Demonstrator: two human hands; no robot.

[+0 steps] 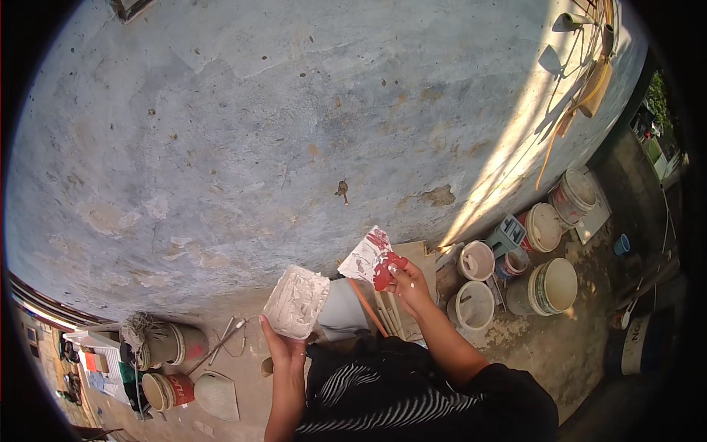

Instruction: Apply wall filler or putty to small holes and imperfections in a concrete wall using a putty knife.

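Observation:
My left hand (283,342) is closed on the near edge of a shallow rectangular tray (297,300), which is smeared with white putty. To its right, my right hand (407,283) grips a red putty spreader (382,274) by its handle end. White putty coats most of the spreader's wide blade, with red showing through in streaks. The tray and spreader are apart, both in front of a blue-grey wall (243,155). Patches, small holes and chipped spots mark the wall.
Several buckets stand at the right along the wall, among them a whitish one (473,306) and a cream one (556,286). At the left are a red-and-white bucket (168,391) and a larger grey bucket (184,344). Pipes and cables (595,85) hang at upper right.

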